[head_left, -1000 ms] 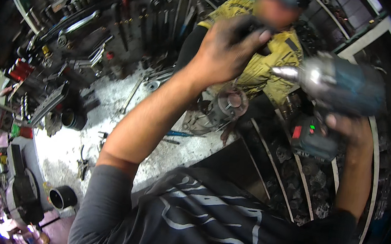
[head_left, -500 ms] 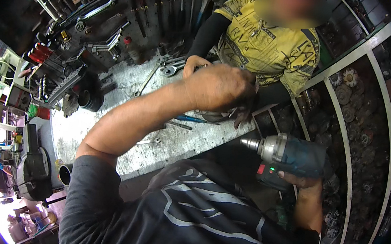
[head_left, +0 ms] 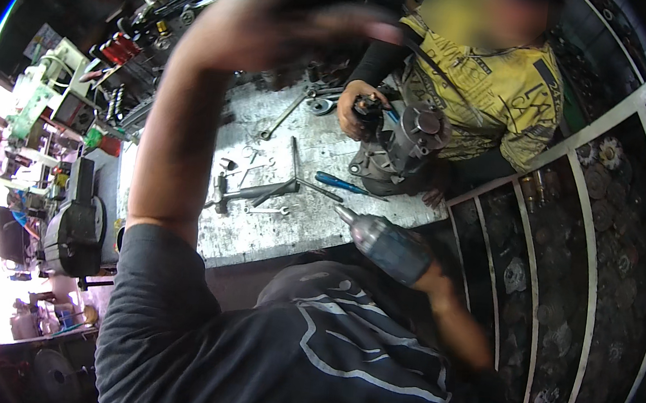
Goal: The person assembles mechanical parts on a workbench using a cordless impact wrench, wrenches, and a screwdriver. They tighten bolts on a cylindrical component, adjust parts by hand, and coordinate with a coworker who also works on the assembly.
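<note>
My right hand (head_left: 431,277) grips a cordless impact wrench (head_left: 390,248) with a socket on its nose, held over the bench's near edge and pointing up-left. My left hand (head_left: 294,29) is raised high over the bench, smeared by motion; one finger seems to stretch rightward, but whether it holds anything cannot be made out. Past the wrench, a grey cast-metal housing with a round hub (head_left: 412,136) stands on the worn metal bench (head_left: 237,236). A co-worker's hand (head_left: 354,110) holds its left side. Beside the housing lies a blue-handled screwdriver (head_left: 338,182).
A hammer (head_left: 249,192) and several wrenches, including a long combination wrench (head_left: 285,115), lie on the bench. The co-worker in a yellow shirt (head_left: 492,93) stands across it. Metal shelving (head_left: 592,222) with stacked parts lines the right. A dark machine (head_left: 73,222) stands left.
My left hand has swung up and left from the housing, uncovering it. The impact wrench in my right hand has moved left and now tilts up-left. The view has shifted.
</note>
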Tool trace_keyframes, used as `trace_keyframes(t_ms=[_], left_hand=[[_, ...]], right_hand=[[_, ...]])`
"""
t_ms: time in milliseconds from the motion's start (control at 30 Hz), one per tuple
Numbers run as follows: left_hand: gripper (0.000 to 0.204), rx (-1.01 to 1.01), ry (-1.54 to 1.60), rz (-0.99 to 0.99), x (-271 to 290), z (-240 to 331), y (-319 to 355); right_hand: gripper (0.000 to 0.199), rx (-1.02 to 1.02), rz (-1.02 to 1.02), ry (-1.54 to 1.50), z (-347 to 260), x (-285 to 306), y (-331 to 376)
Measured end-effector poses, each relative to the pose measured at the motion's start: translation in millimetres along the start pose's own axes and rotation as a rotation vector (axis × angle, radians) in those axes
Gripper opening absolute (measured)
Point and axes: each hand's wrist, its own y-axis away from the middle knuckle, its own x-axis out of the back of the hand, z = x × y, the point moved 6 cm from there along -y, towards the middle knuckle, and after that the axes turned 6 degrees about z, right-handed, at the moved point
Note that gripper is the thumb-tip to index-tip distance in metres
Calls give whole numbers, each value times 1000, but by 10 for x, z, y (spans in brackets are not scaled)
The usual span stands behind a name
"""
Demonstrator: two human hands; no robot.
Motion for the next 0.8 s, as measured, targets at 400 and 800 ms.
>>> trace_keyframes(t_ms=[400, 800], left_hand=[[25, 1047, -197, 544, -40, -1821, 3771], [25, 835, -486, 216, -1016, -2042, 4388]], right_hand=[[39, 489, 691, 591, -15, -679, -2908], [42, -100, 464, 858, 277, -434, -3018]])
